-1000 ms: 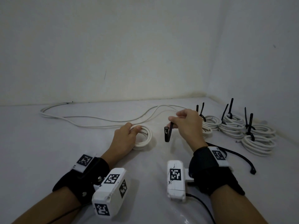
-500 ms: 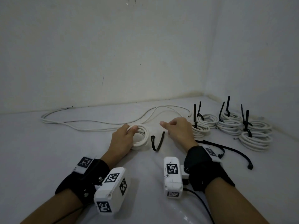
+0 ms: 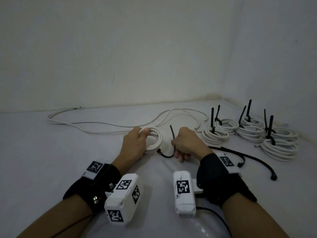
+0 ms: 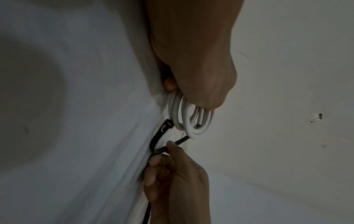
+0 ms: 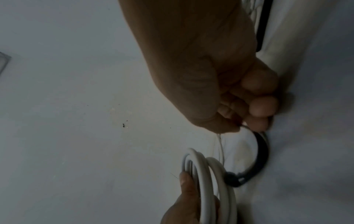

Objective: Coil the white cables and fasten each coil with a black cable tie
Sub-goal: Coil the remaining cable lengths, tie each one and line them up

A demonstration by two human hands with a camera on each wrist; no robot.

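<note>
My left hand (image 3: pixel 135 143) grips a white cable coil (image 3: pixel 157 140) standing on edge on the white surface; the left wrist view shows its fingers curled round the coil (image 4: pixel 191 119). Just right of it my right hand (image 3: pixel 185 143) pinches a black cable tie (image 3: pixel 172 133) in a fist. The tie bends in a U, its head (image 3: pixel 159 150) lying near the coil's lower edge and its tail pointing up. In the right wrist view the tie (image 5: pixel 261 153) curves from my fingertips (image 5: pixel 256 121) down to the coil (image 5: pixel 210 181).
Loose white cable (image 3: pixel 96 125) runs along the back of the surface. Several tied coils (image 3: pixel 248 129) with upright black tie tails sit at the right by the wall. Two spare black ties (image 3: pixel 253 158) lie behind my right wrist.
My right hand has come down and toward me with the tie, turning from a raised pinch to a low fist; the tie's head now lies by the coil. The left hand has kept its hold.
</note>
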